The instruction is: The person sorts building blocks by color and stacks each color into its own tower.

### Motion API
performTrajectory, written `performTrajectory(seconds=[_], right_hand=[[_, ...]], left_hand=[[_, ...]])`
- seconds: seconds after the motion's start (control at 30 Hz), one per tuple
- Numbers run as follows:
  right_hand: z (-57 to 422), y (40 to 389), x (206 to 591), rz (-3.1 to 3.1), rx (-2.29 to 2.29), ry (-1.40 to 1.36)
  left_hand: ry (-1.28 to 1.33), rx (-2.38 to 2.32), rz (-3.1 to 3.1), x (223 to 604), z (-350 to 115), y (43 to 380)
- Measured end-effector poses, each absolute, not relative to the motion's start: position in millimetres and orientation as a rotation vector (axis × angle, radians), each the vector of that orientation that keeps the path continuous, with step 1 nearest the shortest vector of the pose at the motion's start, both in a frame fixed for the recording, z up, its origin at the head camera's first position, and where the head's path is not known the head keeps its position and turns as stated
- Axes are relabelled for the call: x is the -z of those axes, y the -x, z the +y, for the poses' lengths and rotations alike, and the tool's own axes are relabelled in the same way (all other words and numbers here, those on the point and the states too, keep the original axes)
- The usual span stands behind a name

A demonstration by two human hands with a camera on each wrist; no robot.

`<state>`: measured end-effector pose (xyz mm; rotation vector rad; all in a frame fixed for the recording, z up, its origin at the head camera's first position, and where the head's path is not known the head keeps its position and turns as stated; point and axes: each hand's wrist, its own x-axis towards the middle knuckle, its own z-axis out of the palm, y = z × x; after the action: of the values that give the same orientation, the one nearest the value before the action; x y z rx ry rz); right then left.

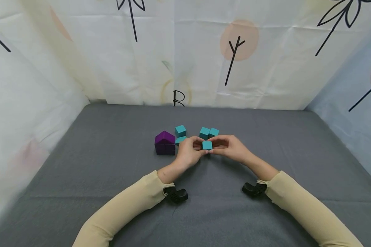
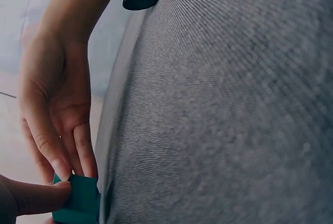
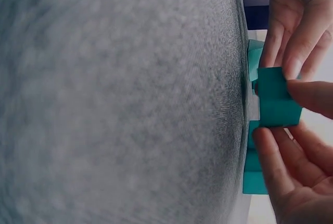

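Both hands meet at a teal block in the middle of the head view. My left hand pinches it from the left, my right hand from the right. In the right wrist view the teal block sits between the fingertips of both hands, close over the grey cloth. The left wrist view shows my right hand's thumb and fingers at the top of the block, and my left thumb across its side.
Just behind the hands are more teal blocks: a cube and another block on the left, two cubes side by side on the right. Purple blocks with a peaked top stand left of my left hand. Printed fabric walls enclose the grey table.
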<state>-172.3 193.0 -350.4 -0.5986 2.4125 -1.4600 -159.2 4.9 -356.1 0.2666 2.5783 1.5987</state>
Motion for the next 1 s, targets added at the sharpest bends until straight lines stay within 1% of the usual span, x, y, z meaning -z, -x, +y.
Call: performTrajectory(seconds=[0.2,0.63,1.0], right_hand=[[187,172,350,2.487,1.343,0.557],[186,171,349,2.524,1.295,0.481],[191,177,343,2.499,1.304,0.526]], left_hand=[[-0.222,-1.599,2.543,362,4,162],[-0.24,-1.596,2.529,365,5,166],[-0.269,-1.545,2.542,367,5,170]])
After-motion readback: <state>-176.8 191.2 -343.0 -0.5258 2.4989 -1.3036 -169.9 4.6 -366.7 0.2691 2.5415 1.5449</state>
